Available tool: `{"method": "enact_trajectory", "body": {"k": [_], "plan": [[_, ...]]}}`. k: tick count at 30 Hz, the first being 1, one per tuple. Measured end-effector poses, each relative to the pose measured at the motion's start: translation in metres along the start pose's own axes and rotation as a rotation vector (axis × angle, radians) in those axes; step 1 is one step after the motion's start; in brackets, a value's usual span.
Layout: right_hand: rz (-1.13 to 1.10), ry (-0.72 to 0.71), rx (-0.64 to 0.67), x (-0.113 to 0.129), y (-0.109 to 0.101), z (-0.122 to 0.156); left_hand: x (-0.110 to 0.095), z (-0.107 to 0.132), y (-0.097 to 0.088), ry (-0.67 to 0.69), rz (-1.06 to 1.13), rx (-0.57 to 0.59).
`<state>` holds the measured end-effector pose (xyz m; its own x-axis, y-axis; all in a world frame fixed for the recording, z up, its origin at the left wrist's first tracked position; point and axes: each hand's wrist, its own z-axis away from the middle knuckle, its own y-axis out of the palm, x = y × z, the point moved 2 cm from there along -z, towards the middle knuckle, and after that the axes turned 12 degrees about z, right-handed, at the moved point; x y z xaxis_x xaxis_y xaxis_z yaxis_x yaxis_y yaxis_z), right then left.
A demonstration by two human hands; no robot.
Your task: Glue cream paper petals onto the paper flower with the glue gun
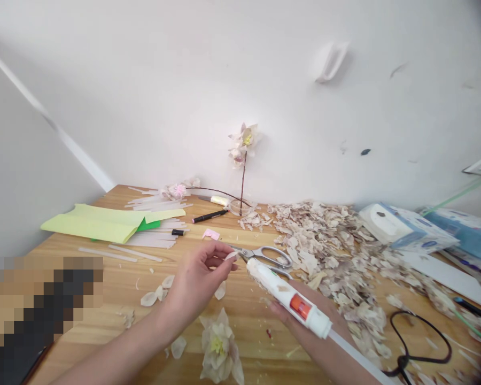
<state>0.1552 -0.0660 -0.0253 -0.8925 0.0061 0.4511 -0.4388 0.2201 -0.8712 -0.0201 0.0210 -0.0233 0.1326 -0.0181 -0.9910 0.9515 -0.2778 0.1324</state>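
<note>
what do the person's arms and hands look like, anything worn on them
The left forearm and right forearm are bare, with no sleeve in view. The left hand wears no glove, and no ring or wristband shows. The right hand looks ungloved too, but it's partly hidden, so a ring there can't be ruled out.

Right along the back of the bench (116,283), a flower stem (243,176) rises at a small dish (231,205), a marker (209,216) just to its left. Over on the left, paper sheets (100,223) lie across sticks (152,242). On the right sprawls the petal heap (320,230), tissue packs (409,227) beyond it. Now the middle: left hand (202,275), glue gun (274,283) to its right, scissors (249,253) just behind. And in front, a blossom (219,345).
</note>
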Motion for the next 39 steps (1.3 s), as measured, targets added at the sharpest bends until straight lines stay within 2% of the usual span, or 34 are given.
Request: {"method": "enact_trajectory", "body": {"k": [10,24,31,39], "plan": [[0.054,-0.058,-0.007,-0.001,0.0,-0.002,0.001,-0.001,-0.002,0.011,-0.024,0.011],[0.05,-0.037,0.009,-0.003,0.001,-0.002,-0.002,0.002,-0.001,-0.012,-0.028,0.025],[-0.02,-0.032,-0.02,-0.005,0.0,-0.001,-0.003,0.0,-0.002,-0.035,-0.036,0.003],[0.067,-0.049,-0.026,-0.011,0.006,-0.003,-0.003,-0.001,-0.001,-0.029,-0.019,0.005]]}}
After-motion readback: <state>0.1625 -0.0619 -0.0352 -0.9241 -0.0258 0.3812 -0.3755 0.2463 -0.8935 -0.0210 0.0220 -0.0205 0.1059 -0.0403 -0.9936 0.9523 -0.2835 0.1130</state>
